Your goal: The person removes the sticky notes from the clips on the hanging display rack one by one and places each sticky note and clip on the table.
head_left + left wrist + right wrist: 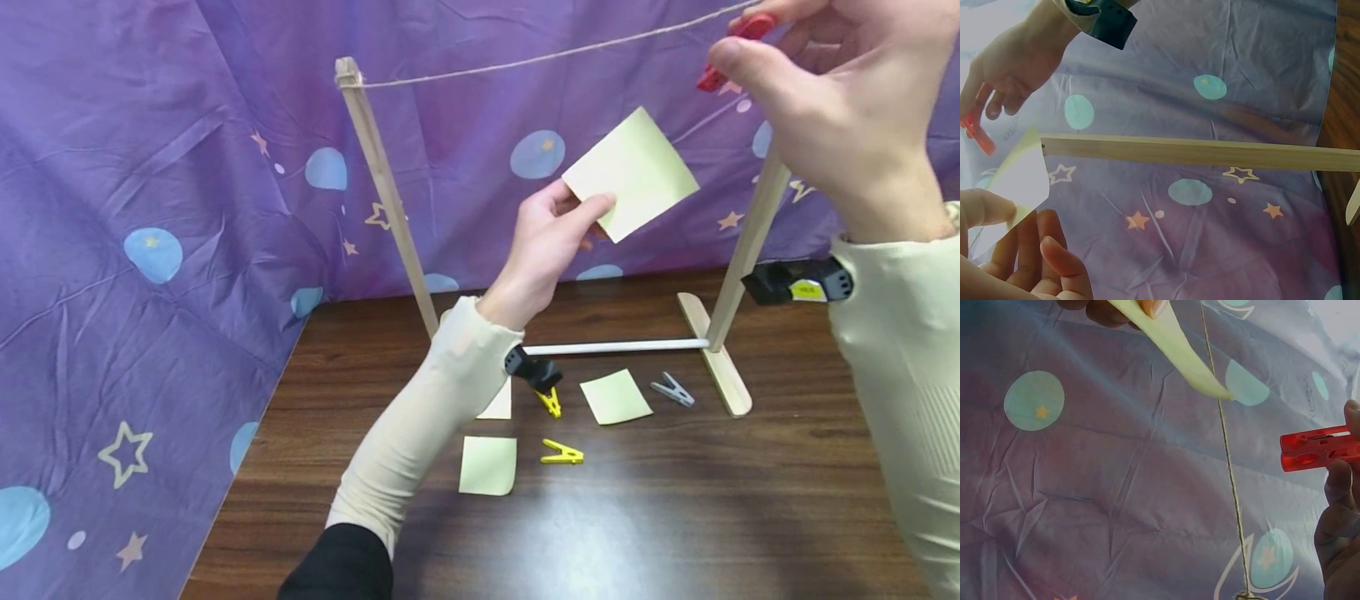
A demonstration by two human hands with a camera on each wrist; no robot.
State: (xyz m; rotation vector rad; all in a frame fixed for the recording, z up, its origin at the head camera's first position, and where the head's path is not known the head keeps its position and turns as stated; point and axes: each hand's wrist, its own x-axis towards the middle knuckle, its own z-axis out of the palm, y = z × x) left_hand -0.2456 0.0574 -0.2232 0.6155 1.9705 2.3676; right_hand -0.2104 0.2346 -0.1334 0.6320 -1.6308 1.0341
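Observation:
My left hand [551,237] pinches a pale yellow-green sticky note [633,175] by its lower left corner, thumb in front. The note is tilted and hangs below the string [555,57], apart from it in the head view. At the upper right, my right hand [862,108] pinches a red clothespin [738,50] between thumb and fingers, close to the string. In the right wrist view the clothespin [1313,449] points toward the string [1229,469] with a gap between them. The left wrist view shows the note [1019,178] near the clothespin [980,134].
A wooden frame with a left post [386,192], a right post [750,242] and a white bottom bar [615,347] stands on the brown table [675,517]. On the table lie sticky notes [487,467], yellow clothespins [562,452] and a grey clothespin [673,389]. Behind hangs a purple cloth [187,333].

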